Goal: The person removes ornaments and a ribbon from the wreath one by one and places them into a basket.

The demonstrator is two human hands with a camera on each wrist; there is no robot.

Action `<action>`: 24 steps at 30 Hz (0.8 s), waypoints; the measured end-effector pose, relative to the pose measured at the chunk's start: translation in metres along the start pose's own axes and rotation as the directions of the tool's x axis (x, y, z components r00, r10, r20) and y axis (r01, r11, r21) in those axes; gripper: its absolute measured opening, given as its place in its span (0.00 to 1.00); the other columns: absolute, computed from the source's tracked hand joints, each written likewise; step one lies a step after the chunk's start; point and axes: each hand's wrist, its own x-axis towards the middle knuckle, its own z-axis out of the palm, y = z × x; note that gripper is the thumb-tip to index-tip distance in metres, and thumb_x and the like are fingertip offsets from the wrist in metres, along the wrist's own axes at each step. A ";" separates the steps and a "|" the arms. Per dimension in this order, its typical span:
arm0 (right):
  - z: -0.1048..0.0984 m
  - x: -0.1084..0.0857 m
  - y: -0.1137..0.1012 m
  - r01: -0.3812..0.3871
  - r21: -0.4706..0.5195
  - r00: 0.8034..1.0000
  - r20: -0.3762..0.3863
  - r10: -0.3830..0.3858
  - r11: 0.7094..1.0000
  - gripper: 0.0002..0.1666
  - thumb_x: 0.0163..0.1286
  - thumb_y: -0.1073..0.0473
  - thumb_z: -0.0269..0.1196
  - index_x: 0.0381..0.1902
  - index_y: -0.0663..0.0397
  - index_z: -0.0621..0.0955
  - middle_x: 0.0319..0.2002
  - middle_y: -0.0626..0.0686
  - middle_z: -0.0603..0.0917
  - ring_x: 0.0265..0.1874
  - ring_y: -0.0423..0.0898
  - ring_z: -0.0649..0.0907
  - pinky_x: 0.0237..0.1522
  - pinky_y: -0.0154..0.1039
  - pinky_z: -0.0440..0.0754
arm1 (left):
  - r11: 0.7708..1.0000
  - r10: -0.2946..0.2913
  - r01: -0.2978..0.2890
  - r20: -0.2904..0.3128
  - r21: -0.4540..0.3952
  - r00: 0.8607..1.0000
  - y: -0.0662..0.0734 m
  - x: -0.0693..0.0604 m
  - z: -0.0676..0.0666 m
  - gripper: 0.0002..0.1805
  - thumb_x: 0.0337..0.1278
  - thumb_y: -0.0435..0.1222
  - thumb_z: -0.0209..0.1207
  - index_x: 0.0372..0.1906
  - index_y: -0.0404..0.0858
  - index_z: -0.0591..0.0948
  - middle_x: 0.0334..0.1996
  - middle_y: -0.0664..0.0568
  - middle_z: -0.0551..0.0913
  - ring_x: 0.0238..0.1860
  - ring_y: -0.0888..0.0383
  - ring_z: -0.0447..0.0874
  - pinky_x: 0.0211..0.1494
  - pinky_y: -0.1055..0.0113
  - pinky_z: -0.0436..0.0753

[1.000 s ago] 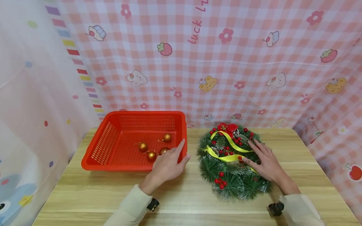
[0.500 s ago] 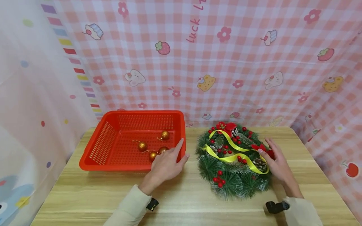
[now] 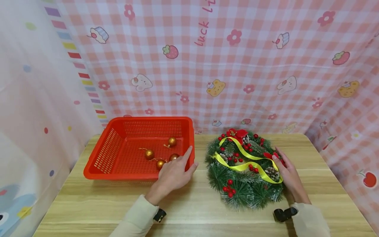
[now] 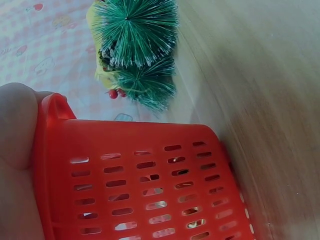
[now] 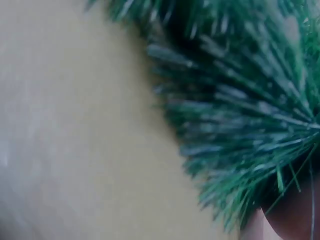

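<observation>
A green Christmas wreath (image 3: pixel 240 177) lies on the table at the right, dressed with red berries, red flowers, pinecones and a loose yellow ribbon (image 3: pixel 242 166). My right hand (image 3: pixel 291 176) grips its right edge, thumb on top by a red flower and fingers at the outer side. Blurred needles of the wreath fill much of the right wrist view. My left hand (image 3: pixel 174 174) rests over the front right corner of a red plastic basket (image 3: pixel 118 175), index finger straight along the rim. Several gold ball ornaments (image 3: pixel 149 154) lie inside; the hand partly covers one.
The wooden table (image 3: pixel 189 210) carries both basket and wreath, with a strip of bare wood between them. A pink checked curtain (image 3: pixel 189 75) hangs behind, and a white one (image 3: pixel 26 108) at the left. In the left wrist view the basket's slotted wall (image 4: pixel 135 180) stands near.
My right hand has slid from the top of the wreath to its right edge, uncovering a red flower and a pinecone. My left hand has stayed at the basket; the balls have shifted slightly.
</observation>
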 end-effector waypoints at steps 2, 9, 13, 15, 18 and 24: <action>0.001 0.000 0.001 0.005 0.005 1.000 -0.003 -0.005 1.000 0.42 0.78 0.37 0.46 0.80 0.42 0.46 0.80 0.55 0.42 0.77 0.64 0.42 0.68 0.72 0.43 | 1.000 -0.003 0.003 -0.004 -0.002 1.000 0.000 0.000 -0.001 0.37 0.70 0.59 0.47 0.79 0.54 0.55 0.50 0.45 0.84 0.25 0.55 0.74 0.20 0.62 0.71; 0.003 -0.005 0.002 0.017 0.012 1.000 -0.012 -0.016 1.000 0.42 0.78 0.37 0.45 0.81 0.42 0.45 0.80 0.55 0.41 0.77 0.63 0.41 0.68 0.72 0.44 | 0.995 0.092 -0.098 -0.157 -0.030 0.983 0.016 0.001 -0.002 0.32 0.66 0.48 0.58 0.70 0.38 0.70 0.66 0.36 0.70 0.60 0.40 0.71 0.53 0.47 0.76; 0.002 -0.007 0.003 0.007 0.015 1.000 -0.014 -0.007 1.000 0.42 0.77 0.36 0.45 0.81 0.41 0.45 0.80 0.54 0.40 0.77 0.63 0.41 0.68 0.72 0.44 | 0.968 0.223 -0.245 -0.258 -0.054 0.940 0.044 0.007 0.002 0.25 0.62 0.43 0.63 0.61 0.35 0.77 0.64 0.36 0.72 0.57 0.43 0.70 0.52 0.52 0.74; 0.002 -0.007 0.004 0.009 0.014 1.000 -0.014 -0.009 1.000 0.42 0.78 0.36 0.45 0.81 0.41 0.45 0.80 0.54 0.40 0.77 0.63 0.41 0.68 0.72 0.44 | 0.948 0.280 -0.309 -0.259 -0.078 0.924 0.060 0.012 0.007 0.22 0.63 0.41 0.63 0.59 0.37 0.79 0.62 0.40 0.76 0.55 0.46 0.71 0.52 0.55 0.75; 0.002 -0.007 0.003 0.009 0.017 1.000 -0.016 -0.009 1.000 0.43 0.78 0.37 0.46 0.81 0.42 0.45 0.80 0.54 0.41 0.77 0.63 0.41 0.69 0.72 0.43 | 0.918 0.337 -0.368 -0.203 -0.144 0.919 0.080 0.020 0.016 0.20 0.65 0.41 0.61 0.59 0.40 0.79 0.59 0.47 0.79 0.53 0.51 0.74 0.54 0.58 0.76; 0.002 -0.005 0.002 0.001 0.003 1.000 -0.020 0.000 1.000 0.43 0.78 0.37 0.46 0.81 0.45 0.46 0.80 0.56 0.41 0.77 0.65 0.42 0.68 0.72 0.45 | 0.886 0.335 -0.327 -0.032 -0.330 0.942 0.106 0.035 0.040 0.20 0.69 0.39 0.58 0.63 0.44 0.76 0.54 0.52 0.82 0.25 0.63 0.75 0.36 0.72 0.76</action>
